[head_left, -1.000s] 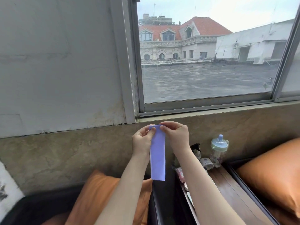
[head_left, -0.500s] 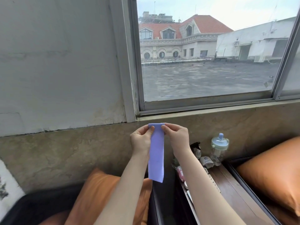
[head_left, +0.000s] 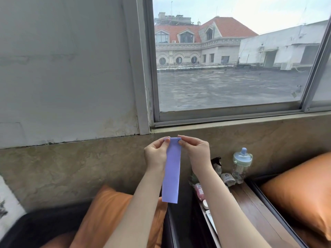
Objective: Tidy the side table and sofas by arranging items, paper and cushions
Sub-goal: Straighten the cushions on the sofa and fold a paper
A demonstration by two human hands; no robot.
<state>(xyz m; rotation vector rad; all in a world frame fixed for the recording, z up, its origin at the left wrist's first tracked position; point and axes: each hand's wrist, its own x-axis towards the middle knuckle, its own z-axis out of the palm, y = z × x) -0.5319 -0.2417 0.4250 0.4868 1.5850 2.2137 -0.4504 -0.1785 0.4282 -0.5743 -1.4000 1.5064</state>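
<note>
Item: paper strip (head_left: 171,170) — lilac, folded long and narrow, hanging straight down from your fingertips.
Left hand (head_left: 155,154): thumb and forefinger pinched shut on the top left corner.
Right hand (head_left: 196,152): pinched shut on the top right corner.
Handling: likely very light, limp, easily creased — keep hold at the top corners or pinch mid-strip.
Below your fingers: orange cushion (head_left: 109,217); side table (head_left: 250,208) to their right.

A home sitting room: sofa cushions (head_left: 114,212), wooden side table (head_left: 254,208), baby bottle (head_left: 240,163), window (head_left: 231,59).
</note>
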